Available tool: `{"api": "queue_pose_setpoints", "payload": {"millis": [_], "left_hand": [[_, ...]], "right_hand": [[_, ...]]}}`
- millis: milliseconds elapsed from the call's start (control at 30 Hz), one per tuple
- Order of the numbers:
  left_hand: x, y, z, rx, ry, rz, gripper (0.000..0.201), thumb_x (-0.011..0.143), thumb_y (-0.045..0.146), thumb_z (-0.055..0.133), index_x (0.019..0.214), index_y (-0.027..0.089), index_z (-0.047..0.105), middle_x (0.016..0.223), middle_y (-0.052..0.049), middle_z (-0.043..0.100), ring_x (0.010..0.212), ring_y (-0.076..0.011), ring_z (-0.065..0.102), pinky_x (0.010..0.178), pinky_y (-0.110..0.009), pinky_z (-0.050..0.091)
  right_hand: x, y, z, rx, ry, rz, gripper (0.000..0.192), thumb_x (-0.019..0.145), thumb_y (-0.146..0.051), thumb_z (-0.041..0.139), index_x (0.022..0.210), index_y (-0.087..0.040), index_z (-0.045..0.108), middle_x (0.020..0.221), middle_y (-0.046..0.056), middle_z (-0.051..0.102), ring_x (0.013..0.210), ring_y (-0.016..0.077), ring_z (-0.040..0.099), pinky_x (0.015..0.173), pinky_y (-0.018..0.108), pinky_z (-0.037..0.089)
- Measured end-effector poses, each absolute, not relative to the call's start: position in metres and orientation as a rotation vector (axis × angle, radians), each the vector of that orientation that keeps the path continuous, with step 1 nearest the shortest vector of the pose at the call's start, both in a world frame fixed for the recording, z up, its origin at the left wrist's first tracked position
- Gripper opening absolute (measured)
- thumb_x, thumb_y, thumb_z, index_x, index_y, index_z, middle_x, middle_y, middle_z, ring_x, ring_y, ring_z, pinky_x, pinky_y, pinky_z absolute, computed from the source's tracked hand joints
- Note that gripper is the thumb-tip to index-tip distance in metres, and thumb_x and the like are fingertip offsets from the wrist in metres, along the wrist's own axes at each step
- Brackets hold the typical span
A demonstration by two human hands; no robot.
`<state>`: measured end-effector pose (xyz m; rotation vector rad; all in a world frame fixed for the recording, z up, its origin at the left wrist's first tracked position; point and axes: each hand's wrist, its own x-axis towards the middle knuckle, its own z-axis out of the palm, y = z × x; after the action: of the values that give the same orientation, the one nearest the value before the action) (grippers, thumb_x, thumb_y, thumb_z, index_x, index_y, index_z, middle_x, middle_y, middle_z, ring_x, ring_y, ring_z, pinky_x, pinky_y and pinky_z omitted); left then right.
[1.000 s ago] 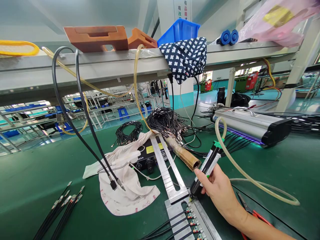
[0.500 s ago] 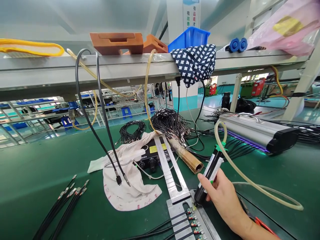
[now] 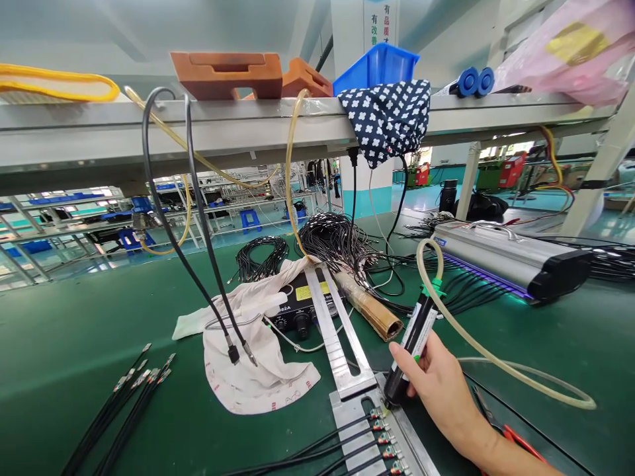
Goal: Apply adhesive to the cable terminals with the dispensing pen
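Note:
My right hand (image 3: 439,390) is wrapped round a black glue syringe (image 3: 414,347) with a white label and a green cap, held at a slant. A clear yellowish hose (image 3: 476,344) runs from the cap. The syringe's lower end is at the topmost of several small cable connectors (image 3: 383,437), which sit in a row on a metal fixture (image 3: 353,418); whether the tip touches is too small to tell. Black cables (image 3: 302,456) lead left from the connectors. A slotted metal bar (image 3: 342,344) extends from the fixture's far end. My left hand is not in view.
Left lie loose black cables (image 3: 114,413). A white cloth (image 3: 258,383) lies beside a black dispenser box (image 3: 302,314), with two black leads hanging above. A cardboard tube (image 3: 374,314), cable bundles (image 3: 337,238) and a silver lamp unit (image 3: 501,254) stand behind. Red-handled pliers (image 3: 520,441) lie right.
The syringe's upper end has tipped slightly left while its lower end stays at the top connector. The whole view has shifted a little.

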<state>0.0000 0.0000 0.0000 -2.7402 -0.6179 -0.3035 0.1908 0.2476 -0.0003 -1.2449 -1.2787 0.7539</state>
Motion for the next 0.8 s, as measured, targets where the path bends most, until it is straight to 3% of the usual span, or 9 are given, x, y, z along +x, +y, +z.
{"api": "queue_pose_setpoints", "payload": {"millis": [367,800], "left_hand": [[-0.0009,-0.0005,-0.0007,-2.720,-0.584,-0.247,0.039,0.083,0.058,0.058,0.113,0.034,0.063,0.126,-0.003,0.063,0.122,-0.0266,0.052,0.102,-0.052,0.044],[-0.0002,-0.0004,-0.0030,-2.705,-0.582,-0.293,0.035,0.086,0.056,0.057,0.111,0.032,0.064,0.125,-0.005,0.062,0.118,-0.0257,0.054,0.098,-0.050,0.048]], "right_hand": [[0.1906,0.2482,-0.0013,-1.252,-1.314,0.736,0.031,0.082,-0.052,0.058,0.086,-0.024,0.047,0.057,-0.007,0.046,0.042,0.0135,0.045,0.036,0.023,0.044],[0.1902,0.2511,0.0001,-1.265,-1.253,0.698,0.032,0.080,-0.053,0.060,0.082,-0.024,0.048,0.061,-0.006,0.053,0.041,0.0144,0.052,0.037,0.025,0.046]]}}
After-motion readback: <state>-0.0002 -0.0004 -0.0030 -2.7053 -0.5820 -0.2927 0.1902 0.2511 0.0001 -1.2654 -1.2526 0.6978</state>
